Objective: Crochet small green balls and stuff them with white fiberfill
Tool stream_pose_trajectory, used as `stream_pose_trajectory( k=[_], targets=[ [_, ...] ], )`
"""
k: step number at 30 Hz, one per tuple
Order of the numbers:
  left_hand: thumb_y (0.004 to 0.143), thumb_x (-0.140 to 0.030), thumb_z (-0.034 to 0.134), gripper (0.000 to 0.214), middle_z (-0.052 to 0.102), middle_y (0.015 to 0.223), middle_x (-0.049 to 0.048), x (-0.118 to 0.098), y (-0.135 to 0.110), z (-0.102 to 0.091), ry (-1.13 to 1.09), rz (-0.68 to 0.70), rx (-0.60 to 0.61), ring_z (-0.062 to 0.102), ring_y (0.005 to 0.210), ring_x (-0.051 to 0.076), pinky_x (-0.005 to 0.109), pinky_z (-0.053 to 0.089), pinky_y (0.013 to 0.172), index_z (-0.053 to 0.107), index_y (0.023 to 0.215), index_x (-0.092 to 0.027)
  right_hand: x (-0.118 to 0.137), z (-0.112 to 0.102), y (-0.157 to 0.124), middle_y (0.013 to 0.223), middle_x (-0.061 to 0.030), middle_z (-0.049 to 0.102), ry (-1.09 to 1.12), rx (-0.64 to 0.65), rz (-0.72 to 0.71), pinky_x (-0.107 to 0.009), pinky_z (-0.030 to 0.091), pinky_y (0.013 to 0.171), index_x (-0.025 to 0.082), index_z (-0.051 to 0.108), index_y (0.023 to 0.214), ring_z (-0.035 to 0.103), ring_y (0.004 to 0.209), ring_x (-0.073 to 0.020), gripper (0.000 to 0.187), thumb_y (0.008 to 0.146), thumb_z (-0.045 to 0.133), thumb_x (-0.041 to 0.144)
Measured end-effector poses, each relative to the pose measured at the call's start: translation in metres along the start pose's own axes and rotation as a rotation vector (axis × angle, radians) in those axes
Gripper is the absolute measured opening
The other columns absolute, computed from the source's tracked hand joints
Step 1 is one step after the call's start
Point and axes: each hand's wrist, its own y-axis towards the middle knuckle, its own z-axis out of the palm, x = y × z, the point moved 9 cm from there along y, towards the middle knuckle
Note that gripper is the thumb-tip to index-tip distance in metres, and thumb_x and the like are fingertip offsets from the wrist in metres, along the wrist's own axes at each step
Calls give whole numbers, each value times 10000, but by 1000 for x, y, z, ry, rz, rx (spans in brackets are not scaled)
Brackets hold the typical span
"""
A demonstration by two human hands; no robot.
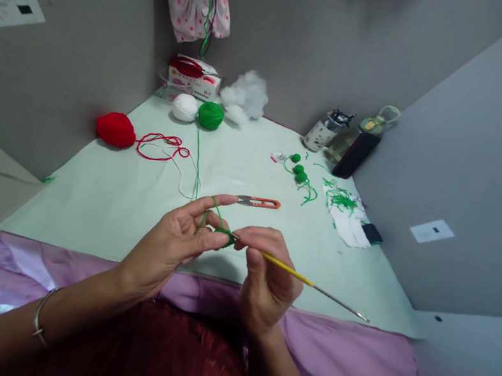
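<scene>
Green crochet point(228, 237), pinched between left fingers point(208, 243)

Grey partition walls point(282, 38) stand on three sides of a pale green tabletop point(102, 204).

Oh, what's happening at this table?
Someone's left hand pinches a small green piece, with a green strand raised over one finger. The right hand grips a yellow-handled hook, one end at that piece. Orange-handled snips lie just beyond, and red yarn sits farther off to the left.
</scene>
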Motion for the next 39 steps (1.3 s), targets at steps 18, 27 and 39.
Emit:
stream_pose_trajectory(
  k=[18, 27, 39],
  targets=[
    [841, -245, 856, 644, 667, 892, -25, 1, 0, 1, 43, -1, 10, 576, 823, 119, 262, 433, 824, 620, 1440, -256, -44, 1, 3, 876, 3, 762, 503, -71, 378, -239, 555, 703, 244, 779, 957, 669, 743, -103, 154, 1010, 640, 284],
    [860, -251, 827, 553, 609, 900, -20, -6, -1, -9, 229, 91, -38, 524, 801, 111, 231, 398, 711, 669, 1386, -317, -15, -9, 4, 937, -24, 759, 110, 20, 167, -315, 592, 742, 232, 727, 1062, 707, 792, -141, 207, 1048, 526, 185],
    [780, -260, 891, 621, 609, 788, -34, 9, -1, -2, -36, -115, -18, 479, 612, 55, 143, 357, 526, 682, 1364, -217, 21, 9, -11, 1069, -78, 752, -481, 134, -339, -367, 624, 791, 270, 725, 1232, 715, 987, -218, 337, 959, 636, 94]
  ],
)
